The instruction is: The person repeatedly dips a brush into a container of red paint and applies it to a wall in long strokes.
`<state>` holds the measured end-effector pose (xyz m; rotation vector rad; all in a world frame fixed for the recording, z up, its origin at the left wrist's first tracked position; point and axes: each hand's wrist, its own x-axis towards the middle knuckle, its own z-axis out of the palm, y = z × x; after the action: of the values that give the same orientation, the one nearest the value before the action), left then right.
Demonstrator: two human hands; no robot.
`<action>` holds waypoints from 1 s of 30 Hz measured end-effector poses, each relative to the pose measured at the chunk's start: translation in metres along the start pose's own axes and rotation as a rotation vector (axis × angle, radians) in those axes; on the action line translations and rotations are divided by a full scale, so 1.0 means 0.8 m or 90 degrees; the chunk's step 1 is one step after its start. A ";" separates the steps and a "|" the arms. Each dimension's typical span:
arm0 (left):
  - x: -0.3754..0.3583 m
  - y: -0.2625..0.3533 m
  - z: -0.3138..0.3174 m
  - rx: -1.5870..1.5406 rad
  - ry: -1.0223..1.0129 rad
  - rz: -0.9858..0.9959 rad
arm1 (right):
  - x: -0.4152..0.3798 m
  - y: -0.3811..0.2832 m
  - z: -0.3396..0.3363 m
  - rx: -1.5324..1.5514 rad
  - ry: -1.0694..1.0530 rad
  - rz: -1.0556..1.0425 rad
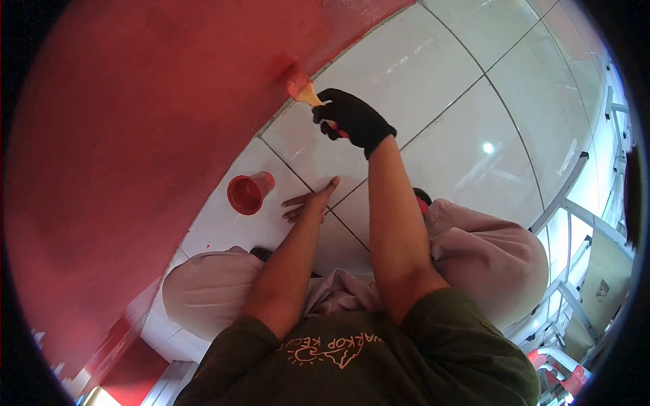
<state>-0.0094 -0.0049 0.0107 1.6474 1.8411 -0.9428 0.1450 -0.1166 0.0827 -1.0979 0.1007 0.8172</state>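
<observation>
In a black glove, my right hand (pixel 357 122) grips a paintbrush (pixel 309 93) by its handle. The bristles, coated in red paint, meet the lower edge of the red wall (pixel 169 88), where it joins the floor. My bare left hand (pixel 311 203) rests on the white tiles with its fingers spread and holds nothing. Just left of it stands a cup (pixel 250 193), red inside.
White glossy floor tiles (pixel 447 135) with dark grout lines run along the wall. My bent knees frame both arms. A metal ladder (pixel 562 203) stands at the right. Small red drops (pixel 208 245) mark the tile near my left knee.
</observation>
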 end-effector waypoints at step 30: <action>0.030 -0.006 0.019 0.004 0.035 -0.003 | 0.009 0.010 -0.023 -0.015 -0.053 0.027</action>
<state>-0.0186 -0.0012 -0.0161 1.6900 1.8812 -0.9151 0.1512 -0.1263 0.0644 -1.0849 0.0454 0.9033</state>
